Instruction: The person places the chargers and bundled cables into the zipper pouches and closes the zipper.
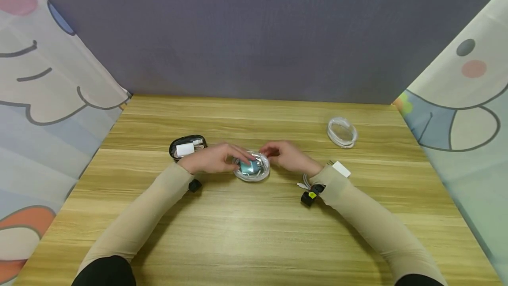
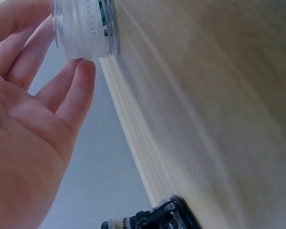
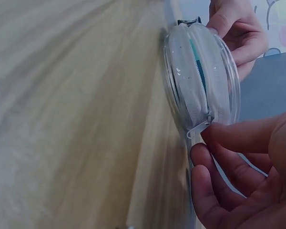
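Observation:
A round clear zip pouch [image 1: 253, 178] lies on the table between both hands, with a teal item [image 1: 249, 167] inside. My left hand [image 1: 217, 158] holds the pouch from the left, its fingers reaching over the top. From the right, my right hand [image 1: 289, 155] comes to the far right edge. In the right wrist view its thumb and forefinger pinch the zipper pull [image 3: 199, 129] at the end of the zipper, which stands slightly parted with teal showing in the gap. The left wrist view shows left fingers against the pouch's wall [image 2: 83, 33].
Left of the left hand lies a black-rimmed pouch [image 1: 173, 148] holding a white charger [image 1: 184, 149]. Another round clear case [image 1: 342, 140] lies at the back right. A white plug [image 1: 341, 169] and a white cable [image 1: 304, 181] lie by the right wrist. A grey panel [image 1: 254, 34] stands behind the table.

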`<move>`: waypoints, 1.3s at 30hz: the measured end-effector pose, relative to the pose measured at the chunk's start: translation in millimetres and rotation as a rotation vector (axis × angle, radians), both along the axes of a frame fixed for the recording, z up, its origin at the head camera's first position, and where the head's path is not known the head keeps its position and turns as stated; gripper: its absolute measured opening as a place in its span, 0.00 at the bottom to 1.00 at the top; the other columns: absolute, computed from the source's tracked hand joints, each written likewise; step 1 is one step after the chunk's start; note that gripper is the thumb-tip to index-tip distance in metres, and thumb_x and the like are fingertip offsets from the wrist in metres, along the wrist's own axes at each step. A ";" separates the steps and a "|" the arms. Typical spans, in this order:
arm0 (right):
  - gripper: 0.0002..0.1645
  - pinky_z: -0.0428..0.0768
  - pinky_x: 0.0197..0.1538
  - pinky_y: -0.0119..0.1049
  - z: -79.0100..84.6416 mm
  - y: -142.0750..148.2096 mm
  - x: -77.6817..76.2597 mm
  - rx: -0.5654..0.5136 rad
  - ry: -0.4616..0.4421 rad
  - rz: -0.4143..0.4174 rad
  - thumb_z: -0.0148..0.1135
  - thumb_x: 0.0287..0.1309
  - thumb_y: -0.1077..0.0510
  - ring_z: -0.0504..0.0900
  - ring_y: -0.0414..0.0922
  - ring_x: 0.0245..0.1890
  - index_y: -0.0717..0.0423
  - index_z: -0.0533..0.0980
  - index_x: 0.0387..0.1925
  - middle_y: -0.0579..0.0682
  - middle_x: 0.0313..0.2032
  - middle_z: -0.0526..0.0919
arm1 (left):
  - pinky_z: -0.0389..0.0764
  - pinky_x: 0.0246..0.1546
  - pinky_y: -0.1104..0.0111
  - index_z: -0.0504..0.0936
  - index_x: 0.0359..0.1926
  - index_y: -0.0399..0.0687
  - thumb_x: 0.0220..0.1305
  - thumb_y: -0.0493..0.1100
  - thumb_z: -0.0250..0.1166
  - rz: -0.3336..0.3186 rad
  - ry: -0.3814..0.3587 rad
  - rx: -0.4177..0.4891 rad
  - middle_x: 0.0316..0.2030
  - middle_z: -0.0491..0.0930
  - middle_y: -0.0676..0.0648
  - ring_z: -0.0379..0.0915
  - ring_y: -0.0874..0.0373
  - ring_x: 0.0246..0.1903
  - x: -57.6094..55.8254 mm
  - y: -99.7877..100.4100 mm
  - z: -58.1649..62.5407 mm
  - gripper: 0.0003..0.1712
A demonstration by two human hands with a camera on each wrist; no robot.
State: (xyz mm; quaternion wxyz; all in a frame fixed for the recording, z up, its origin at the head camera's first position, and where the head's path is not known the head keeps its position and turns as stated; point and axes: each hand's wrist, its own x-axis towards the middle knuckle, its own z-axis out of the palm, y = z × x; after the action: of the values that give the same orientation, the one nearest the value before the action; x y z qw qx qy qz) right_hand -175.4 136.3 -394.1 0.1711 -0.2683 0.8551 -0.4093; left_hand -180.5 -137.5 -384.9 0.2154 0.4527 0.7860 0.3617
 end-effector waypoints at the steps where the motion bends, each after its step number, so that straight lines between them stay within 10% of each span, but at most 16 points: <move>1: 0.18 0.79 0.53 0.41 -0.5 -0.2 0.2 0.003 0.001 -0.002 0.63 0.62 0.68 0.83 0.46 0.45 0.61 0.81 0.53 0.50 0.43 0.86 | 0.63 0.68 0.56 0.85 0.57 0.48 0.64 0.31 0.66 0.000 -0.001 -0.003 0.63 0.76 0.51 0.64 0.52 0.67 0.2 -0.1 0.4 0.21; 15: 0.18 0.80 0.44 0.37 -6.6 1.0 -4.2 0.013 -0.059 0.002 0.69 0.53 0.70 0.82 0.43 0.36 0.64 0.82 0.47 0.48 0.34 0.85 | 0.63 0.68 0.56 0.84 0.57 0.49 0.65 0.31 0.65 0.012 -0.023 -0.012 0.64 0.74 0.51 0.64 0.53 0.68 0.3 -0.6 0.5 0.21; 39: 0.08 0.79 0.44 0.38 -4.8 -0.2 -1.9 0.201 0.089 0.026 0.65 0.59 0.66 0.79 0.42 0.36 0.58 0.84 0.40 0.47 0.34 0.84 | 0.64 0.67 0.55 0.85 0.56 0.51 0.65 0.30 0.65 0.013 -0.047 0.004 0.63 0.76 0.52 0.64 0.53 0.67 0.3 -1.7 -0.4 0.20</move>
State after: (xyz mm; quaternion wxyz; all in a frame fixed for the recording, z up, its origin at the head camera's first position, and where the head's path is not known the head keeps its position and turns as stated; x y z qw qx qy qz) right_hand -177.3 136.1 -398.9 0.1642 -0.2790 0.8951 -0.3065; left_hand -180.2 -139.2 -385.3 0.2306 0.4393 0.7829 0.3754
